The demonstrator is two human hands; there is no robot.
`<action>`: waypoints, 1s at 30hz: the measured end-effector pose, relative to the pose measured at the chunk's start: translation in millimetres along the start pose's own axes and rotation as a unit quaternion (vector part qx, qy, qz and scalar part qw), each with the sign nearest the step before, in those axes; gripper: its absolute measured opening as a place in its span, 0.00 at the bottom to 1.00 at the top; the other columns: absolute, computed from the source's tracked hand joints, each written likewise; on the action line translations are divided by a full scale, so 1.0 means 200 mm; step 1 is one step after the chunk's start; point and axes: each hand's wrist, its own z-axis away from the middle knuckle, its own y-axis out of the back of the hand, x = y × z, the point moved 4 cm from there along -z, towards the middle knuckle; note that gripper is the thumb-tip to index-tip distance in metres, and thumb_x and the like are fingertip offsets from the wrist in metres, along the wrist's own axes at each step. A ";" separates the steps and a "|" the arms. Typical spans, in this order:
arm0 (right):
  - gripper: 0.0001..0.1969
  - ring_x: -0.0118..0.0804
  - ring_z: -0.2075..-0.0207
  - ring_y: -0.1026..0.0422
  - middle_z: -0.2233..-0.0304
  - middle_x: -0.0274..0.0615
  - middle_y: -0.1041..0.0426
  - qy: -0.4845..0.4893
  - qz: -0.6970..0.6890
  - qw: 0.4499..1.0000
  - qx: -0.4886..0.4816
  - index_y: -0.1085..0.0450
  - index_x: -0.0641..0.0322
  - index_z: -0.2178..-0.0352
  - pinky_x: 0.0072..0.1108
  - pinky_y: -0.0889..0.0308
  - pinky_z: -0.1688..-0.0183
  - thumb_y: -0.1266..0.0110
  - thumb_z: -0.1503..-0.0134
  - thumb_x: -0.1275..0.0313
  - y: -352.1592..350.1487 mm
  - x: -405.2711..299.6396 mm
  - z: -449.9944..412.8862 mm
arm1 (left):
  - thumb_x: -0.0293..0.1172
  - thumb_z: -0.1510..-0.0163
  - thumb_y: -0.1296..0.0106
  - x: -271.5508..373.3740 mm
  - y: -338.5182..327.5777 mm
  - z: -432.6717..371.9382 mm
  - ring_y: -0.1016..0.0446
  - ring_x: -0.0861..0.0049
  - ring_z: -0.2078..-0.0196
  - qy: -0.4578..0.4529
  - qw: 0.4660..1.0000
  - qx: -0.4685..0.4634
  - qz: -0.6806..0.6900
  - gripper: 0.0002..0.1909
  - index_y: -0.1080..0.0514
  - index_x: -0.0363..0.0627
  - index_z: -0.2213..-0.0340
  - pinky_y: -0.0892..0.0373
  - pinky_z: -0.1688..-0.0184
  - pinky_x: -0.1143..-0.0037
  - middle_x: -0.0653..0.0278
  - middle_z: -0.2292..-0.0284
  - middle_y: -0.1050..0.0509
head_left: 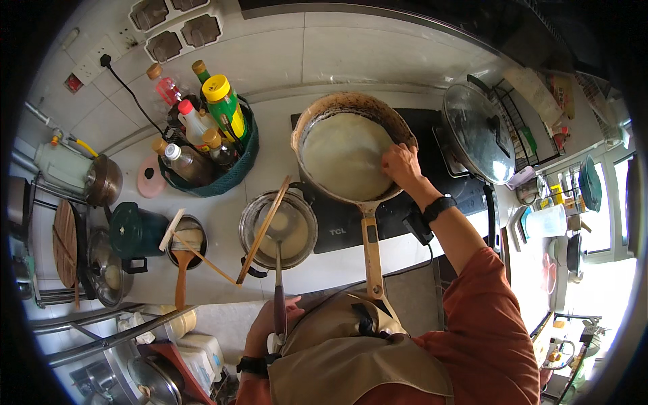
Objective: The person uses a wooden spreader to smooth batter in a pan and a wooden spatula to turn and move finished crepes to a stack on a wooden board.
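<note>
My right hand (400, 163) is at the right inner edge of a frying pan (372, 253) on the black cooktop (331, 238), its fingers bent down over the pale, thin layer (344, 152) that covers the pan's bottom. Whether the fingertips pinch that layer cannot be told. Left of the pan, a metal pot (244, 228) holds pale batter and a ladle (279, 304), with wooden chopsticks (268, 223) lying across its rim. My left hand (288, 310) is low by the counter's front edge, beside the ladle's handle and partly behind it; its grip is unclear.
A teal basket (212, 190) of bottles stands at the back left. Nearer are a dark green pot (134, 230) and a small container (200, 230) with a wooden-handled brush (183, 278). A lidded pan (478, 134) stands right of the frying pan. A black cable hangs along the counter's front.
</note>
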 end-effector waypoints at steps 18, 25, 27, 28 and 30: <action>0.02 0.29 0.73 0.31 0.76 0.36 0.29 -0.080 -0.423 0.900 0.064 0.27 0.56 0.78 0.18 0.37 0.72 0.44 0.57 0.72 0.42 -0.03 0.18 | 0.35 0.56 0.42 0.01 0.00 0.01 0.31 0.82 0.78 0.000 1.000 -0.014 0.007 0.22 0.31 0.40 0.59 0.34 0.73 0.79 0.62 0.78 0.26; 0.04 0.24 0.70 0.37 0.73 0.35 0.33 -0.041 -0.903 0.425 -0.041 0.32 0.59 0.74 0.15 0.42 0.68 0.45 0.51 0.72 0.69 -0.40 0.54 | 0.36 0.54 0.44 -0.06 -0.09 -0.06 0.30 0.81 0.77 -0.047 0.996 -0.069 -0.028 0.24 0.34 0.37 0.56 0.33 0.72 0.81 0.59 0.78 0.27; 0.05 0.23 0.74 0.36 0.71 0.36 0.31 0.029 -0.929 0.368 -0.034 0.31 0.61 0.73 0.14 0.39 0.68 0.45 0.51 0.72 0.84 -0.56 0.67 | 0.37 0.54 0.44 -0.01 -0.11 -0.08 0.29 0.79 0.77 -0.034 0.993 -0.092 -0.062 0.25 0.35 0.36 0.56 0.32 0.72 0.81 0.58 0.77 0.26; 0.06 0.25 0.72 0.36 0.71 0.37 0.32 0.047 -0.926 0.370 -0.057 0.31 0.61 0.73 0.16 0.40 0.67 0.45 0.51 0.71 0.94 -0.63 0.74 | 0.38 0.54 0.44 0.00 -0.12 -0.07 0.28 0.78 0.76 -0.023 0.992 -0.106 -0.067 0.26 0.35 0.35 0.55 0.32 0.71 0.80 0.57 0.77 0.26; 0.07 0.29 0.70 0.36 0.70 0.38 0.33 0.118 -0.921 0.357 -0.100 0.31 0.62 0.73 0.18 0.41 0.64 0.44 0.51 0.70 1.19 -0.80 0.87 | 0.39 0.54 0.44 -0.01 -0.15 -0.08 0.26 0.77 0.75 -0.033 0.988 -0.122 -0.087 0.27 0.35 0.34 0.56 0.32 0.72 0.80 0.58 0.76 0.26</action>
